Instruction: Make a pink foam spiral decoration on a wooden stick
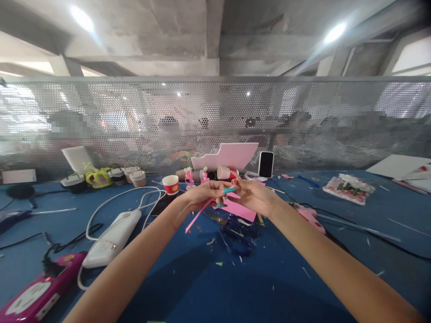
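Note:
My left hand [206, 195] is closed on a thin pink strip [197, 217], probably paper, whose free end slants down to the left. My right hand [257, 196] meets it with thumb and finger pinched at a small curled pink end [234, 182]; whether this belongs to the same strip is hidden by the fingers. Long teal shapes at the left fingertips look like painted nails. Below the hands lie scissors [239, 242] with dark blue handles. Pink sheets [240, 210] rest on the table just behind and under the right hand.
A red-and-white paper cup [170, 185] stands left of the hands. Rightward lie a pink glue gun [310, 217] with its cable and a decorated white piece [348, 189]. A white power bank [112, 240] and magenta power strip [43, 287] sit left. A perforated screen [215, 107] borders the back.

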Available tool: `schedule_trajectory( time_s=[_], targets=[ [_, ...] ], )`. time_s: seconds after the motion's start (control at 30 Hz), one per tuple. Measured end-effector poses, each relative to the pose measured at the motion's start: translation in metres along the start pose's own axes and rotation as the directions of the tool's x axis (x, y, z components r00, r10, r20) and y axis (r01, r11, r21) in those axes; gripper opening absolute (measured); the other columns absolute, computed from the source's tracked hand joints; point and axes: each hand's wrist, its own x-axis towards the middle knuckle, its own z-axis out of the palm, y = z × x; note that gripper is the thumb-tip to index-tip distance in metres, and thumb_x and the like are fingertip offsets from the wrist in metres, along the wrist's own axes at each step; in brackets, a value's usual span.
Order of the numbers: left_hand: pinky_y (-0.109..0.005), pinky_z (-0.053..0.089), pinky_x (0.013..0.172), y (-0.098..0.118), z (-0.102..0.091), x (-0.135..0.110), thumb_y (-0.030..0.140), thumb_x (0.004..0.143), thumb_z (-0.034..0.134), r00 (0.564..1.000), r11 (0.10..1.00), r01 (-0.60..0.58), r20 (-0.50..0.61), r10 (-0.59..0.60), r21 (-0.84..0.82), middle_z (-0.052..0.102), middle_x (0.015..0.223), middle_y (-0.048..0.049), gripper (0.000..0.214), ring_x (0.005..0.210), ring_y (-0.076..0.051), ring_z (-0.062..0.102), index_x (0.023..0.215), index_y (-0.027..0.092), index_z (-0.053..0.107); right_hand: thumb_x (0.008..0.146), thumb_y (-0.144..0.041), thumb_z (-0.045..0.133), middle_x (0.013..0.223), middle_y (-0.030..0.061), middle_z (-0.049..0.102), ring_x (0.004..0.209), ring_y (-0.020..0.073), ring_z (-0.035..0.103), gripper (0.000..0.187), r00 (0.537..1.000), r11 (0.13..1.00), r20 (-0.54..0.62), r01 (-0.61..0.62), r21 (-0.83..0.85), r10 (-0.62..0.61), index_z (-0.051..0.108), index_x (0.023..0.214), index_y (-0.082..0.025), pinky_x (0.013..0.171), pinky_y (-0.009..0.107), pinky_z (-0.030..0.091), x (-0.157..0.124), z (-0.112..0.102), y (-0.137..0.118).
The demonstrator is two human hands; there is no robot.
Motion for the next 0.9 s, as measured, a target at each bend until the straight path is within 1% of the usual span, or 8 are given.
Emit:
schedule_trajectory(
  time_s=[0.17,0.3,0.37,0.5,0.6,0.7,0.8,0.9],
  targets=[
    [-0.021,0.039,0.053,0.0,-0.013,0.0,0.03,0.066,0.076,0.998,0.984,0.002,0.055,-0.012,0.176,0.058,0.052,0.0018,0.03,0.048,-0.006,0.051,0.058,0.013,0.053,0.07,-0.026,0.073,0.069,-0.0005,0.062,0.081,0.0157,0.058,0.012,0.993,0.993,-0.002,-0.117,-0.025,0.117,0.064,0.064,-0.021,0.082,0.035,0.045,0.0,-0.002,-0.002],
    [-0.02,0.039,0.053,0.001,-0.025,0.001,0.028,0.066,0.076,0.993,0.967,0.057,0.083,-0.08,0.249,0.06,0.056,0.0006,0.028,0.049,-0.006,0.052,0.059,0.012,0.053,0.072,-0.029,0.072,0.065,0.0008,0.061,0.078,0.0173,0.06,0.016,0.98,0.976,0.022,-0.198,-0.086,0.2,0.063,0.062,-0.02,0.081,0.038,0.045,0.001,-0.003,0.003],
    [-0.02,0.038,0.052,0.001,-0.028,0.0,0.029,0.064,0.076,0.986,0.964,0.106,0.103,-0.135,0.245,0.06,0.054,0.0013,0.029,0.05,-0.007,0.053,0.058,0.013,0.053,0.07,-0.031,0.073,0.064,0.0001,0.06,0.076,0.0169,0.06,0.016,0.983,0.981,0.049,-0.17,-0.094,0.175,0.063,0.062,-0.02,0.082,0.038,0.046,0.001,-0.002,0.007],
    [-0.021,0.035,0.049,0.002,-0.031,-0.002,0.033,0.06,0.079,0.96,0.953,0.189,0.159,-0.23,0.237,0.058,0.05,0.0015,0.03,0.047,-0.008,0.051,0.058,0.014,0.056,0.066,-0.036,0.076,0.061,-0.0021,0.056,0.067,0.0138,0.056,0.019,0.987,0.989,0.15,-0.041,-0.142,0.063,0.064,0.061,-0.022,0.081,0.034,0.046,0.0,-0.001,0.016],
    [-0.023,0.035,0.049,0.005,-0.03,-0.006,0.036,0.058,0.079,0.944,0.943,0.196,0.209,-0.255,0.269,0.055,0.047,0.0016,0.031,0.045,-0.008,0.048,0.056,0.014,0.057,0.066,-0.041,0.075,0.062,-0.0011,0.055,0.064,0.0128,0.053,0.024,0.977,0.957,0.204,0.001,-0.291,0.061,0.064,0.059,-0.021,0.075,0.033,0.047,0.0,-0.003,0.018],
    [-0.025,0.037,0.05,0.008,-0.028,-0.009,0.04,0.058,0.079,0.943,0.942,0.169,0.232,-0.241,0.29,0.053,0.045,0.0029,0.033,0.044,-0.009,0.047,0.055,0.015,0.058,0.069,-0.043,0.072,0.069,0.0005,0.059,0.064,0.012,0.053,0.024,0.966,0.901,0.246,0.04,-0.431,0.075,0.067,0.066,-0.02,0.075,0.033,0.047,0.0,-0.008,0.016],
    [-0.025,0.038,0.052,0.01,-0.03,-0.011,0.04,0.058,0.079,0.954,0.95,0.149,0.213,-0.212,0.276,0.055,0.047,0.0023,0.031,0.047,-0.01,0.049,0.059,0.015,0.06,0.072,-0.046,0.069,0.078,0.0026,0.062,0.07,0.0131,0.057,0.027,0.973,0.821,0.219,0.07,-0.566,0.068,0.07,0.074,-0.02,0.079,0.034,0.047,0.001,-0.011,0.016],
    [-0.023,0.037,0.051,0.012,-0.031,-0.012,0.037,0.06,0.078,0.962,0.957,0.146,0.187,-0.196,0.251,0.057,0.05,0.0013,0.028,0.049,-0.009,0.05,0.063,0.015,0.062,0.077,-0.053,0.06,0.08,0.0054,0.064,0.079,0.017,0.059,0.036,0.989,0.738,0.143,0.07,-0.671,0.035,0.071,0.072,-0.019,0.08,0.036,0.047,0.002,-0.011,0.018]
  ],
)
